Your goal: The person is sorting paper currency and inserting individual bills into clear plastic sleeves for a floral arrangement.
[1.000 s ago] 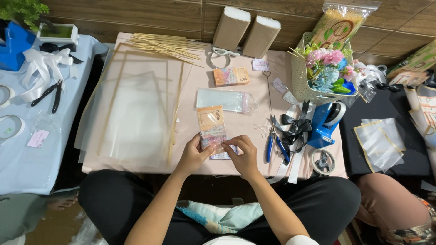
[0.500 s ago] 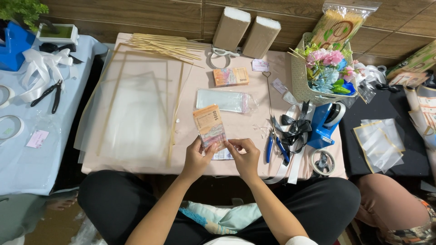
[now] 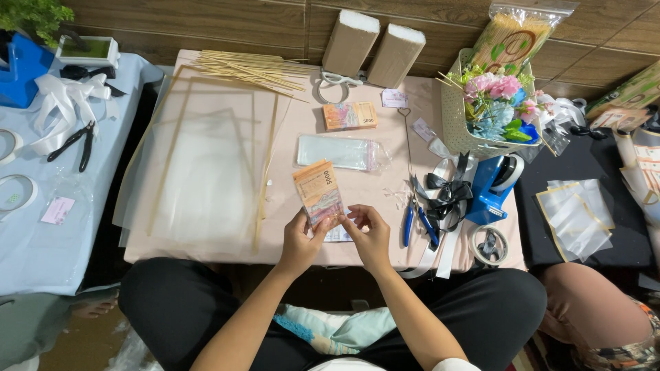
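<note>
My left hand (image 3: 300,242) holds a small stack of orange-and-pink banknotes (image 3: 317,192) by its near end, tilted up over the pink table (image 3: 206,240). My right hand (image 3: 370,233) pinches the same end of the stack from the right, fingers touching the notes. A white slip lies on the table just beneath both hands. Farther back sit a second banknote stack (image 3: 349,115) and a flat pile of clear plastic sleeves (image 3: 342,152).
Blue pliers (image 3: 418,224), black ribbon bows (image 3: 447,194) and a blue tape dispenser (image 3: 493,184) lie right of my hands. A flower basket (image 3: 489,110), wooden skewers (image 3: 251,67), clear sheets (image 3: 199,165) and two foam blocks (image 3: 371,45) sit behind. Another person's knee (image 3: 591,309) is at right.
The banknote stack has tilted up and shifted slightly left in my left hand. My right hand has closed in on its near end.
</note>
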